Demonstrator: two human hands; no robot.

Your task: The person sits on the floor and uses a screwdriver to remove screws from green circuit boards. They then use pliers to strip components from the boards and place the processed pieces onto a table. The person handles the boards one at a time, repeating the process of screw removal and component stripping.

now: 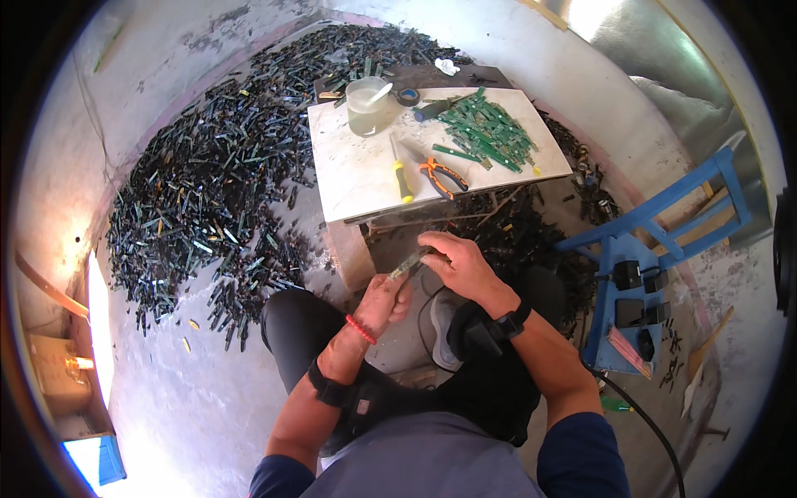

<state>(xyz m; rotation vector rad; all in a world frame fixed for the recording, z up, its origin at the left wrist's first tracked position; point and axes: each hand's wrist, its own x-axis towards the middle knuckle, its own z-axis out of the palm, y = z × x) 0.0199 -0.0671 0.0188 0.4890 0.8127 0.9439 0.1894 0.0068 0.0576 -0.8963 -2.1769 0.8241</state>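
Observation:
My left hand [383,304] grips the lower end of a narrow grey-green strip [406,267] that looks like a circuit board. At the strip's upper, darker end, the fingers of my right hand [463,267] are closed in a pinch. Both hands are over my lap, just in front of the low white-topped table [342,184]. On that table lie orange-and-black pliers [442,176] and a screwdriver with a yellow handle [403,181]. Farther right is a heap of green circuit board strips [491,133].
A clear plastic tub [366,108] stands near the table's far left, beside a roll of dark tape [408,97]. Dark strips form a large pile [212,178] on the floor at left. A blue chair [618,249] at right carries small black boxes [628,312]. A black cable [652,423] runs beside my right arm.

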